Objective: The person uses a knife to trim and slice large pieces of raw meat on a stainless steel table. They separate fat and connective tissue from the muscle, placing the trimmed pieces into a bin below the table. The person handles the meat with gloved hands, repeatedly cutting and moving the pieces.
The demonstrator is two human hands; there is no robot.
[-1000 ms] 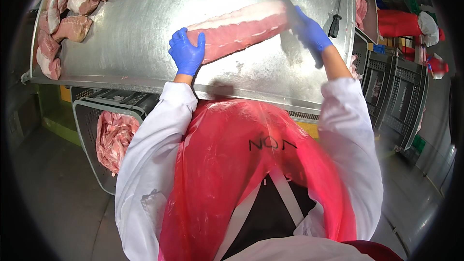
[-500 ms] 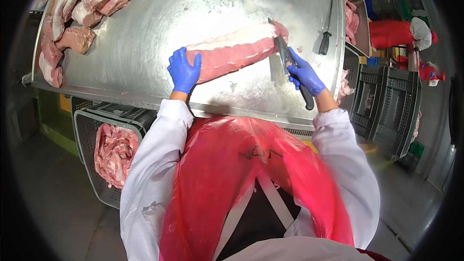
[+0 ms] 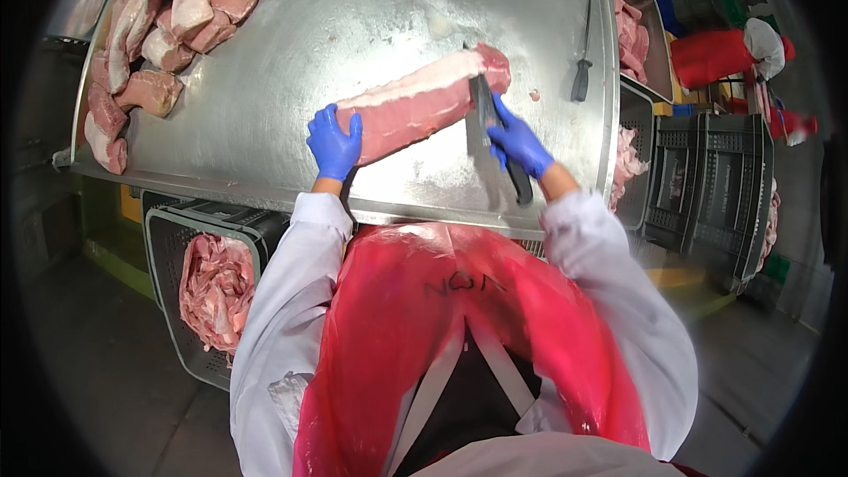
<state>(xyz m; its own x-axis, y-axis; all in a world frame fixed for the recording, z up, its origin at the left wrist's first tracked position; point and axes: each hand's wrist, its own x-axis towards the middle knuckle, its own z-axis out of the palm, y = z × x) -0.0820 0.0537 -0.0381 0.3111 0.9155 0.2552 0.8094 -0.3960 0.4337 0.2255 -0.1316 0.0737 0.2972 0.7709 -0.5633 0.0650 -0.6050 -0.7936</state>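
Note:
A long pork loin (image 3: 411,110) with a pale fat strip along its far side lies across the steel table. My left hand (image 3: 336,143), in a blue glove, grips the loin's left end, its thumb on the near-right side. In my gloved right hand (image 3: 521,141) is a knife (image 3: 477,106) with a black handle, fingers wrapped round it. Its blade crosses the loin close to the right end, where a darker red end portion lies beyond the blade. How deep the blade sits in the meat cannot be made out.
A second knife (image 3: 583,62) lies at the table's right. Meat pieces (image 3: 168,40) are heaped at the far left. A grey crate (image 3: 168,300) below the left edge holds trimmings. More meat fills a tray (image 3: 658,57) at right, near dark crates (image 3: 707,194) and a person in red (image 3: 707,57).
My right hand and the knife have moved left, and the blade crosses the loin slightly farther from its right end. My left hand stays at the left end. The view has shifted slightly.

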